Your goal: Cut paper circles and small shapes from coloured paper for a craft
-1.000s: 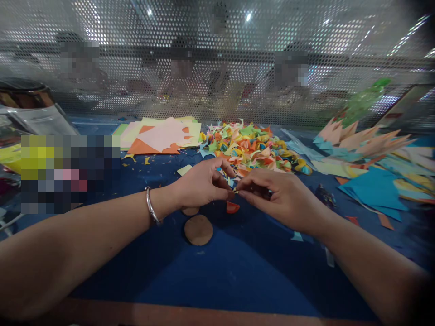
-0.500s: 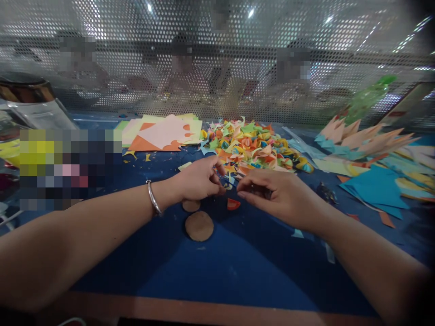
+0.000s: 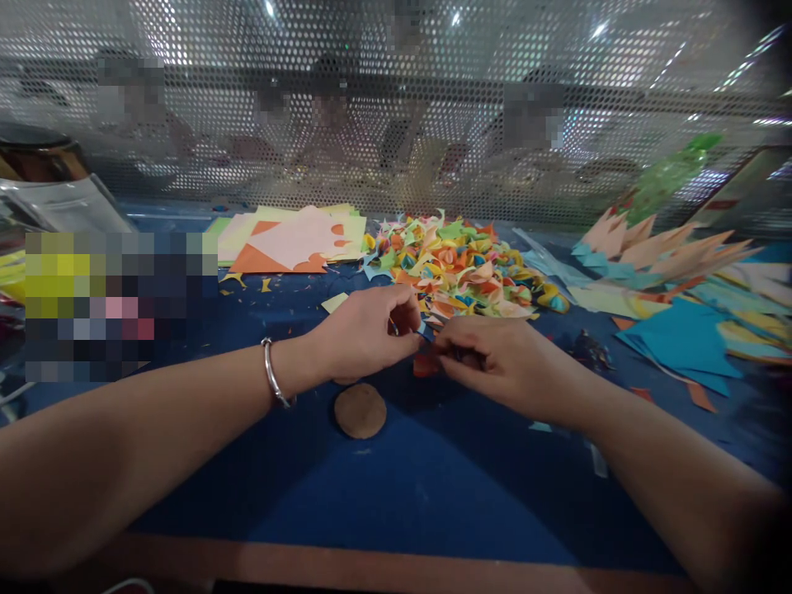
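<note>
My left hand (image 3: 371, 330) and right hand (image 3: 504, 355) nearly meet; I cannot tell what they grip. Two brown discs (image 3: 360, 411) lie nearer the table's front edge (image 3: 396, 554) than one curled-paper heap (image 3: 454, 262).

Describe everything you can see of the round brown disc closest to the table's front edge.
The brown disc lies flat on the blue tabletop, nearer the wearer than the left hand. It looks thin and roughly circular, with a plain, matte upper face; cardboard or wood, I can't tell which. Its whole outline shows, and neither hand touches it.
</note>
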### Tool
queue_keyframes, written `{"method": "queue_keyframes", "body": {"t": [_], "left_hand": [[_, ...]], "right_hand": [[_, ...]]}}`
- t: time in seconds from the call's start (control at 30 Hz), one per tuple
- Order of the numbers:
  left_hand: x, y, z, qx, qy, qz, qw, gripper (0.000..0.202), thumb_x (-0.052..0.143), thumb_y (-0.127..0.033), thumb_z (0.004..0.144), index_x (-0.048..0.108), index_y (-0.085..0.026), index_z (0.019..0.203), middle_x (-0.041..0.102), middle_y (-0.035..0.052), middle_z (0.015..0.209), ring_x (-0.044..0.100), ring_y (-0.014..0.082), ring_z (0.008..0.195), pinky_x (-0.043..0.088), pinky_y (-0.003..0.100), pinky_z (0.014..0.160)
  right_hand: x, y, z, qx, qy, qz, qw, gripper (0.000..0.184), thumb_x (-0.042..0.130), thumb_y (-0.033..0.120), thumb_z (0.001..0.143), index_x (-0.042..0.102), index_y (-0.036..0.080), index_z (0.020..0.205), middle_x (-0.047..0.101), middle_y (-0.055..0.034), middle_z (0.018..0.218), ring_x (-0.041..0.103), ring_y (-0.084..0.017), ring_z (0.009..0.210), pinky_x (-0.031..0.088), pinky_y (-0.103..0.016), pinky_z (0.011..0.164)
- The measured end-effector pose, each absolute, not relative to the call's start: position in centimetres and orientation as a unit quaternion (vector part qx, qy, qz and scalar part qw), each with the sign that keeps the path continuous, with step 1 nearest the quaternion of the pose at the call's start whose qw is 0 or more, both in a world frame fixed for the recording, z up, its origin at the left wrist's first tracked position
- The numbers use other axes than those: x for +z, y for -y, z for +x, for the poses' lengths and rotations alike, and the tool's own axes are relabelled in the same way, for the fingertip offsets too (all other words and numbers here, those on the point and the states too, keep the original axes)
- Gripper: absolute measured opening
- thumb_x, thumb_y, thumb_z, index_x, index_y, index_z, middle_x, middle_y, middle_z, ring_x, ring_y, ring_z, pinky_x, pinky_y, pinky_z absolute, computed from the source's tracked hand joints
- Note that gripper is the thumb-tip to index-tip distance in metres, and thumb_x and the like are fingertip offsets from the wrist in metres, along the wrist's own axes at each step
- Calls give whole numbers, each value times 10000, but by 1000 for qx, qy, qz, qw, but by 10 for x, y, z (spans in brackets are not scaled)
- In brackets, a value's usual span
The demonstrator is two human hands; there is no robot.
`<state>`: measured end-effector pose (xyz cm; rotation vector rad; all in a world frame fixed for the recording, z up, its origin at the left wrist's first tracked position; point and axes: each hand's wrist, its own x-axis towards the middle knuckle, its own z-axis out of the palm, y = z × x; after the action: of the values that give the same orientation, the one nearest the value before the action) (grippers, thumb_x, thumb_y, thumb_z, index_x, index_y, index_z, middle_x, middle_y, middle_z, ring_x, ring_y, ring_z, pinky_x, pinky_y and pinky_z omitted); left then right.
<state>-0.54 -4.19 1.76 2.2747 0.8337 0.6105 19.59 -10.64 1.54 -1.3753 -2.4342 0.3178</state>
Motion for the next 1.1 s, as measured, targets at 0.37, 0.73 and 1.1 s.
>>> {"method": "queue_keyframes", "body": {"t": [0.37,0.73,1.1], "left_hand": [[13,47,-1,216,-275,831,433,124,672,-168,716,604,-161,819,691,6,768,623,115,686,463,227,614],[11,54,1,218,-287,882,303,107,668,-268,775,665,-168,737,657,-15,663,555,109,590,365,231,536],[2,60,9,181,-195,952,150,179,637,-249,846,688,-152,989,673,95,1033,614,239,988,503,360,859]], "right_hand": [[19,109,193,134,831,-487,234,200,528,265,899,652,186,764,579,6,627,486,-89,495,364,-224,492],[20,110,193,116,817,-493,275,172,547,252,904,651,189,782,585,15,640,502,-93,517,381,-227,497],[17,107,198,107,789,-524,302,140,552,241,901,665,207,826,669,-4,720,582,-128,620,423,-243,556]]}}
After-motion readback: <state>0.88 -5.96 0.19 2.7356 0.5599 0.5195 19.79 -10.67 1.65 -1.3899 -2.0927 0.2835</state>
